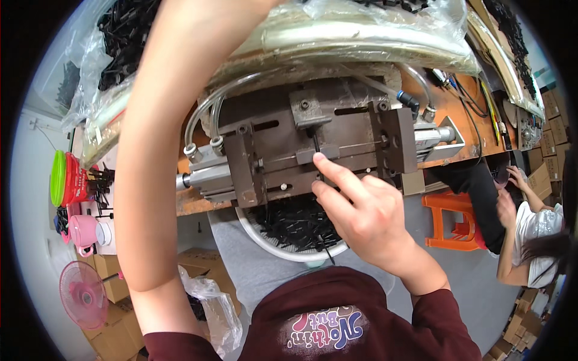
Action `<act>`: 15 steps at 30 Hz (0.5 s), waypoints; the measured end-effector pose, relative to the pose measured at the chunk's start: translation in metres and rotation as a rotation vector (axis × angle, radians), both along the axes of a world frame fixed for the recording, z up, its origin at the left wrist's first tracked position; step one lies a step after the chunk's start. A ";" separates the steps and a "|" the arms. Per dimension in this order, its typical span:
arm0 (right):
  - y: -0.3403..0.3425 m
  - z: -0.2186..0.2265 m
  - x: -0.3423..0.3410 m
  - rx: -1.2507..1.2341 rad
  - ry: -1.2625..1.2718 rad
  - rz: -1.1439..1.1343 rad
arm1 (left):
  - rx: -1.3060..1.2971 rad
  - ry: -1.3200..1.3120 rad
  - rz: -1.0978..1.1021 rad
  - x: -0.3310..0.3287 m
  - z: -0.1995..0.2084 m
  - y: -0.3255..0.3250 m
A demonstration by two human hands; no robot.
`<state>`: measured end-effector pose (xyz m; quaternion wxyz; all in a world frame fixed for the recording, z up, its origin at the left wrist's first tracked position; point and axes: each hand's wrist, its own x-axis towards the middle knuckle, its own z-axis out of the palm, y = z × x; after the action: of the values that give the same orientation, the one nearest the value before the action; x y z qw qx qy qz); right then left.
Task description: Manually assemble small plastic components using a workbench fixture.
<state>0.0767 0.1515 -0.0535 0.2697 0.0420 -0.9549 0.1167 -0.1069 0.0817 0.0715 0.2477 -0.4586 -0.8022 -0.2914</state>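
My right hand [364,210] is at the middle of a dark metal clamping fixture [283,171], with forefinger and thumb closed on a thin black rod-like part [317,143]. The rod's upper end points at a small metal block [308,109] bolted on the fixture's far side. My left arm stretches up across the view. Only the wrist end of my left hand [244,11] shows at the top edge, by the plastic-covered heap, so its fingers are hidden. Below the fixture, a round white basin [250,231] holds many black parts.
Air cylinders [436,137] with clear hoses flank the fixture. Plastic bags [385,36] of black parts lie behind it. At left are a red container [75,177] and a pink fan [83,295]. A co-worker [545,228] sits at right near an orange stool [448,222].
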 end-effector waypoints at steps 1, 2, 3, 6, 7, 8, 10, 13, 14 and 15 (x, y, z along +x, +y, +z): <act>0.008 -0.006 0.002 0.010 -0.021 -0.061 | -0.021 -0.072 -0.076 -0.025 -0.016 0.029; 0.010 -0.005 0.003 0.012 -0.031 -0.061 | -0.059 -0.120 -0.088 -0.045 -0.021 0.042; 0.010 -0.004 0.004 0.009 -0.031 -0.063 | -0.117 -0.193 -0.098 -0.067 -0.026 0.053; 0.007 -0.003 0.003 0.010 -0.034 -0.047 | -0.199 -0.166 -0.089 -0.068 -0.022 0.059; 0.005 -0.002 0.003 0.003 -0.030 -0.040 | -0.205 -0.090 -0.043 -0.077 -0.029 0.064; 0.005 -0.002 0.003 -0.005 -0.029 -0.041 | -0.194 0.061 -0.039 -0.085 -0.035 0.068; 0.006 -0.001 0.005 -0.008 -0.034 -0.044 | -0.169 0.200 -0.053 -0.098 -0.041 0.071; 0.007 -0.008 0.010 -0.067 -0.031 -0.023 | -0.189 0.113 -0.136 -0.113 -0.042 0.065; 0.005 -0.007 0.011 -0.103 -0.009 -0.011 | -0.176 0.007 -0.122 -0.111 -0.040 0.057; 0.007 -0.011 0.013 -0.129 0.034 -0.031 | -0.162 -0.080 -0.153 -0.109 -0.044 0.061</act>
<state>0.0898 0.1581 -0.0646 0.2897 0.0115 -0.9412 0.1733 -0.2159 0.1424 0.0272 0.1545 -0.5248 -0.7951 -0.2618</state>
